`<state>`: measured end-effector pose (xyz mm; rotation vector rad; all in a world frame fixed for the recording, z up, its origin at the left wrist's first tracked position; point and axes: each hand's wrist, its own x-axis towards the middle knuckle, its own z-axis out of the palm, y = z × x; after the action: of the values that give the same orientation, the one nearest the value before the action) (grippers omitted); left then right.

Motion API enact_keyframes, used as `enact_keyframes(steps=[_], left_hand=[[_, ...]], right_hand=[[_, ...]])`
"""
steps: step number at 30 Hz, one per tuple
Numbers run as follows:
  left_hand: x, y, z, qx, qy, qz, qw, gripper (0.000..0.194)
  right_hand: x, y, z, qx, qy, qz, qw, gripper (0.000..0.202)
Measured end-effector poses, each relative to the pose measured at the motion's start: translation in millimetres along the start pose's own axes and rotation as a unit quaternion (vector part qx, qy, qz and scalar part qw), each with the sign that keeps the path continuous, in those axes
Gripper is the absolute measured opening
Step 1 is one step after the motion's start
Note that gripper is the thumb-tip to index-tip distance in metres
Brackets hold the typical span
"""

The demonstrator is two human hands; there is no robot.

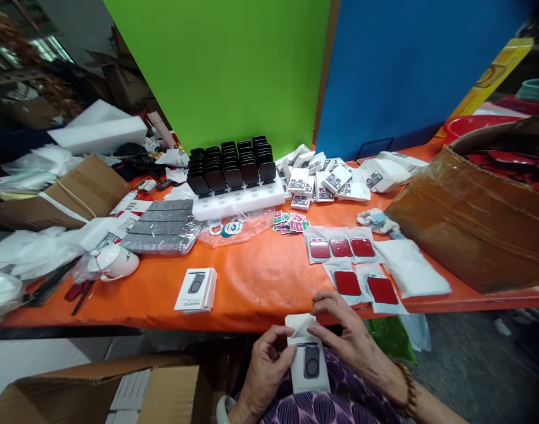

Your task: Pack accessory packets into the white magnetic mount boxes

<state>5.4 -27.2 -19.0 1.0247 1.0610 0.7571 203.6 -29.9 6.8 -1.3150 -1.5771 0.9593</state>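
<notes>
A small white box (310, 368) with a dark device printed on its front stands upright over the lap, its top flap up. My left hand (269, 368) grips its left side, thumb and fingers closed near the top. My right hand (351, 335) is at the opening, thumb and fingers on translucent white material (301, 325) at the top. On the orange table, a stack of flat white boxes (196, 288) lies to the left. Dark red square pieces in translucent sleeves (347, 282) lie beyond my right hand.
Black plates stand in a white foam block (238, 200) at the back. Small white boxes (324, 176) are piled beside it. A large brown carton (476, 224) is at the right. An open carton (172, 391) sits below the table's left front edge.
</notes>
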Motion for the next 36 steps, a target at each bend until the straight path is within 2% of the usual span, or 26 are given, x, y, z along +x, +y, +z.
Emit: enact_keyframes(steps=[6, 12, 18, 21, 24, 27, 30, 33, 36], left_hand=[[1.6, 2.2, 5.9, 0.028, 0.007, -0.005, 1.0, 0.028], [3.8, 9.2, 14.6, 0.062, 0.059, -0.009, 0.996, 0.03], [5.8, 9.1, 20.6, 0.017, 0.103, -0.012, 0.995, 0.026], [9.9, 7.9, 22.1, -0.05, 0.115, -0.007, 0.992, 0.03], [13.8, 8.4, 20.3, -0.084, 0.071, -0.031, 0.993, 0.034], [14.2, 7.9, 14.8, -0.039, 0.024, -0.033, 0.998, 0.023], [10.1, 5.1, 8.5, 0.014, 0.016, 0.021, 1.0, 0.02], [3.8, 2.6, 5.0, 0.059, 0.006, 0.056, 0.997, 0.016], [-0.8, 1.4, 5.0, 0.096, 0.014, 0.068, 0.993, 0.012]], right_hand=[[-19.2, 4.2, 4.6, 0.09, -0.073, 0.123, 0.986, 0.023], [-22.6, 0.4, 15.5, 0.119, -0.085, 0.165, 0.975, 0.033], [-23.3, 2.6, 20.0, 0.133, -0.024, 0.137, 0.981, 0.028], [-24.7, 10.3, 26.5, 0.21, 0.026, 0.166, 0.963, 0.023], [-23.0, 17.2, 27.2, 0.284, 0.035, 0.191, 0.939, 0.033], [-20.1, 17.5, 19.0, 0.22, -0.02, 0.157, 0.963, 0.023], [-21.0, 13.5, 10.4, 0.112, -0.051, 0.078, 0.989, 0.022], [-25.1, 10.4, 9.9, 0.077, -0.059, 0.031, 0.995, 0.02], [-27.7, 9.8, 15.8, 0.07, -0.034, 0.03, 0.997, 0.023]])
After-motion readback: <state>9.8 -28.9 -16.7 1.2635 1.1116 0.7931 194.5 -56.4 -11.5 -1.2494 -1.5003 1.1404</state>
